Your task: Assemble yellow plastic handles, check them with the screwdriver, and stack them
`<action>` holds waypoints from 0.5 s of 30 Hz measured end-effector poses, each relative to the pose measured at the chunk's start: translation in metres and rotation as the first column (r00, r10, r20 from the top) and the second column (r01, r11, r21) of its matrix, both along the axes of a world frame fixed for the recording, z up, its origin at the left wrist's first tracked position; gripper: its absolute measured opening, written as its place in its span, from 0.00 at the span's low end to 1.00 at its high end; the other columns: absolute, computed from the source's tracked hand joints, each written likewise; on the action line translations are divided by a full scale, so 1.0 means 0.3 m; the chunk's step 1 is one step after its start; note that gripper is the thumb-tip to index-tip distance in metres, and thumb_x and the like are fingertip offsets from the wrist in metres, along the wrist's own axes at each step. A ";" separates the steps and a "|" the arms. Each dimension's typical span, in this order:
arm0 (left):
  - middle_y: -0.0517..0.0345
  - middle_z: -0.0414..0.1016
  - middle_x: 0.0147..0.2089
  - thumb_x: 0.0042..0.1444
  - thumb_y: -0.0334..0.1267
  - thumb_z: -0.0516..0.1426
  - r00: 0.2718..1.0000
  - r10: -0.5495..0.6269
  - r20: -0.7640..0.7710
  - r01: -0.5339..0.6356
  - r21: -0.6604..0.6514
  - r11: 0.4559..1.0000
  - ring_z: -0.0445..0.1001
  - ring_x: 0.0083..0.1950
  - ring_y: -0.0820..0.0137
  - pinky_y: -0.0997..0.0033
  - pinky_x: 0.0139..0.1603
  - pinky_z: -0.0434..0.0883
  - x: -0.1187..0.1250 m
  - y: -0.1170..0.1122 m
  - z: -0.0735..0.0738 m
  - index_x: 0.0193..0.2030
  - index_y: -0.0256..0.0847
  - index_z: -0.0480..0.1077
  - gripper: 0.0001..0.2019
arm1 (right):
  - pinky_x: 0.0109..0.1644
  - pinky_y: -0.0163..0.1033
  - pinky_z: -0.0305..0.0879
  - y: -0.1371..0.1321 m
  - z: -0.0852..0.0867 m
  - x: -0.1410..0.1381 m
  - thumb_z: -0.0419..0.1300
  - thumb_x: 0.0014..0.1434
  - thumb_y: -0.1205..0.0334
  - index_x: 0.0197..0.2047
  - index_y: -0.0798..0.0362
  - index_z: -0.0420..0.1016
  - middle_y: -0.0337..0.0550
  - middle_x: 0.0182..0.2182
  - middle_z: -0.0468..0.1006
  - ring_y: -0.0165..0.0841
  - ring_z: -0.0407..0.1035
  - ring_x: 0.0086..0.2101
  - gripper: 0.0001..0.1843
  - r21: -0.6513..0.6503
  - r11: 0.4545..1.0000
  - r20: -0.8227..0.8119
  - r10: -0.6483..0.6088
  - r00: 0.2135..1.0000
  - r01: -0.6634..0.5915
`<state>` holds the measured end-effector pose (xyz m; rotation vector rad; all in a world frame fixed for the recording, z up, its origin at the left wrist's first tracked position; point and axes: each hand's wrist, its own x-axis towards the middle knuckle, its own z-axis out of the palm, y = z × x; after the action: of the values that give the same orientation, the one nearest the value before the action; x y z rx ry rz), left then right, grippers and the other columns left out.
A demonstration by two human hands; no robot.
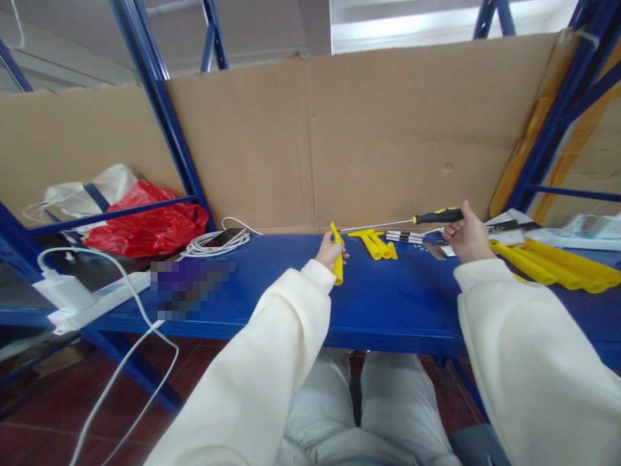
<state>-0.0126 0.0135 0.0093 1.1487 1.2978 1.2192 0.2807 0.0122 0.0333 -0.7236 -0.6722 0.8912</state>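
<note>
My left hand is closed round a yellow plastic handle piece, held upright over the blue shelf. My right hand grips the black-and-yellow handle of a long screwdriver. Its thin shaft runs left and ends just beside the top of the yellow piece. Between my hands lie a few more yellow pieces and small white strips.
Long yellow tubes lie at the right. A phone with a coiled white cable sits at the back left, beside a red bag and a white power strip. Cardboard walls the back; blue rack posts stand at both sides.
</note>
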 end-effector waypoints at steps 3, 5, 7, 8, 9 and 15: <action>0.60 0.71 0.40 0.54 0.19 0.54 1.000 0.010 0.003 -0.010 -0.009 1.000 0.68 0.22 0.80 0.79 0.23 0.65 -0.001 0.003 -0.001 0.68 0.49 0.56 0.36 | 0.12 0.30 0.52 -0.006 0.006 -0.019 0.64 0.62 0.53 0.21 0.49 0.53 0.29 0.11 0.50 0.25 0.48 0.12 0.26 -0.008 0.998 -0.030 -0.056 0.998 0.056; 0.61 0.71 0.39 0.54 0.19 0.54 1.000 0.017 0.006 -0.017 -0.010 1.000 0.67 0.22 0.80 0.79 0.22 0.65 0.000 0.003 -0.001 0.69 0.48 0.56 0.36 | 0.12 0.31 0.54 -0.008 0.010 -0.028 0.63 0.62 0.52 0.21 0.49 0.54 0.30 0.11 0.51 0.26 0.50 0.12 0.26 -0.009 0.999 -0.024 -0.044 0.999 0.044; 0.61 0.71 0.38 0.55 0.18 0.53 1.000 0.018 0.009 -0.018 -0.008 1.000 0.67 0.21 0.80 0.79 0.22 0.65 0.000 0.001 0.000 0.69 0.48 0.55 0.36 | 0.12 0.32 0.56 -0.011 0.014 -0.032 0.61 0.64 0.53 0.21 0.48 0.56 0.32 0.11 0.54 0.27 0.53 0.12 0.25 -0.015 0.999 -0.039 -0.036 0.999 0.036; 0.61 0.70 0.38 0.55 0.18 0.53 1.000 0.017 0.010 -0.017 -0.007 1.000 0.67 0.21 0.80 0.79 0.21 0.64 0.001 0.000 0.001 0.69 0.47 0.55 0.36 | 0.13 0.32 0.57 -0.014 0.018 -0.034 0.59 0.65 0.53 0.21 0.48 0.57 0.32 0.10 0.55 0.27 0.55 0.12 0.24 -0.023 0.999 -0.055 -0.037 0.998 0.036; 0.61 0.70 0.38 0.55 0.18 0.53 1.000 0.017 0.011 -0.017 -0.005 1.000 0.67 0.21 0.80 0.79 0.21 0.64 0.001 -0.001 0.002 0.69 0.47 0.55 0.36 | 0.13 0.31 0.57 -0.018 0.021 -0.036 0.58 0.66 0.54 0.21 0.48 0.58 0.33 0.10 0.55 0.27 0.56 0.12 0.23 -0.034 0.999 -0.073 -0.041 0.996 0.039; 0.61 0.70 0.38 0.55 0.18 0.53 1.000 0.005 0.017 -0.005 -0.005 1.000 0.67 0.21 0.80 0.80 0.20 0.63 0.000 -0.002 0.003 0.68 0.47 0.55 0.35 | 0.15 0.31 0.62 -0.051 0.045 -0.046 0.51 0.67 0.58 0.24 0.47 0.62 0.36 0.12 0.62 0.29 0.63 0.16 0.18 -0.078 0.997 -0.138 -0.009 0.990 -0.001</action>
<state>-0.0125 0.0129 0.0102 1.1299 1.2914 1.2262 0.2667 -0.0031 0.0469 -0.7251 -0.5145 0.9591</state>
